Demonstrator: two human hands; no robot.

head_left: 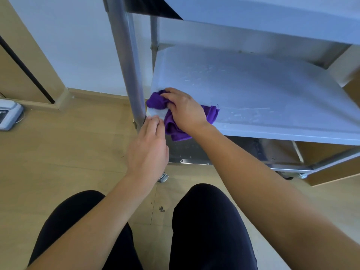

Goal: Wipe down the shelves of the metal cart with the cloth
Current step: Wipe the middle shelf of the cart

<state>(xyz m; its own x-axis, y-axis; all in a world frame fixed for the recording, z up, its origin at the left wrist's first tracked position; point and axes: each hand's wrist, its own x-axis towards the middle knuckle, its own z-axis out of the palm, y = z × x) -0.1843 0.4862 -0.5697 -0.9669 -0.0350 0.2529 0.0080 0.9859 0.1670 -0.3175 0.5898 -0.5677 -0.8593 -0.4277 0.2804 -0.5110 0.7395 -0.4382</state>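
Cloth: purple, bunched, lying on the middle shelf of the metal cart, just right of the cart's near-left post; one fold hangs over the shelf's front edge.

Right hand: on top of the cloth, right of the post. Fingers curled down over the fabric and gripping a gathered wad of it, which pokes out toward the post.

Left hand: just below and right of the post's foot, at the shelf's front corner. Fingers bent, tips against the corner (whether they grip the edge or merely touch it cannot be told). Close beside the cloth.

Middle shelf: pale metal, faint streaks and droplets across the surface right of the post.

Top shelf: above, joined to the post near its upper end.

Bottom shelf: shiny, below the cloth, right of the post's foot.

Caster: under the post, partly hidden by the left wrist.

Floor: light wood, around the post.

White device: on the floor, well left of the post.

Knees: dark trousers, nearest the camera, below the post.
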